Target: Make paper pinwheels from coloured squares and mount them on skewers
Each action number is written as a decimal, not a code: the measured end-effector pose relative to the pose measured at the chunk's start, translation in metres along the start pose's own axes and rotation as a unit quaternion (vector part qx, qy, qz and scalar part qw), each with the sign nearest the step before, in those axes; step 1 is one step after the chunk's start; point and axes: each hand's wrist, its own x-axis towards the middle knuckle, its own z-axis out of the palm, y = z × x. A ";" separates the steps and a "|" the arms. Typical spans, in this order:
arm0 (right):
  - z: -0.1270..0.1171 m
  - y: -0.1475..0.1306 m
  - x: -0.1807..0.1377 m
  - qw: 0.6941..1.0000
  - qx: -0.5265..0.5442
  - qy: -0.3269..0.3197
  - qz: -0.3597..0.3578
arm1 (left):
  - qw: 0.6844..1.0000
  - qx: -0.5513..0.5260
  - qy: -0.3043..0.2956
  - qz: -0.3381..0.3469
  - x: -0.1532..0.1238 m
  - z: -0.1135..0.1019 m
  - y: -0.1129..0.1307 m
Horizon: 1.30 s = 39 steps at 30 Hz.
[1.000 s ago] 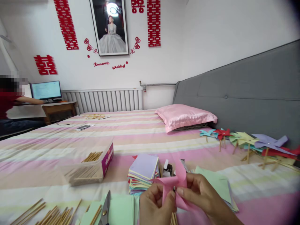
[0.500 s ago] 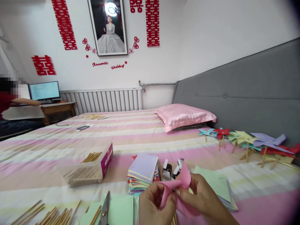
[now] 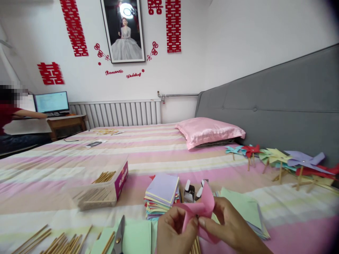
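Between my two hands is a pink paper pinwheel (image 3: 207, 203), its corners folded in toward the centre. My left hand (image 3: 177, 227) grips its left side, thumb at the middle. My right hand (image 3: 230, 220) pinches it from the right, with the thumb close to a small dark pin at the centre. A stack of coloured paper squares (image 3: 162, 190) lies just behind my left hand. Two small open boxes (image 3: 189, 192) stand behind the pinwheel, and light green paper sheets (image 3: 239, 204) lie behind my right hand. Wooden sticks (image 3: 195, 247) show below my hands.
Scissors (image 3: 119, 234) rest on green paper (image 3: 136, 236) at the front, beside loose sticks (image 3: 65, 243). A clear plastic box (image 3: 96, 197) holds more sticks. Finished pinwheels (image 3: 304, 159) lie along the headboard (image 3: 278, 95), near a pink pillow (image 3: 209, 130). A person (image 3: 16, 116) sits at a desk.
My right thumb and fingers have shifted slightly at the pinwheel's centre, and the upper pink flap has moved a little. Both hands keep their grip.
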 end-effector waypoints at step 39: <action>-0.014 -0.011 0.008 0.958 0.268 0.039 0.094 | 0.703 0.694 0.129 -0.087 0.002 -0.024 -0.047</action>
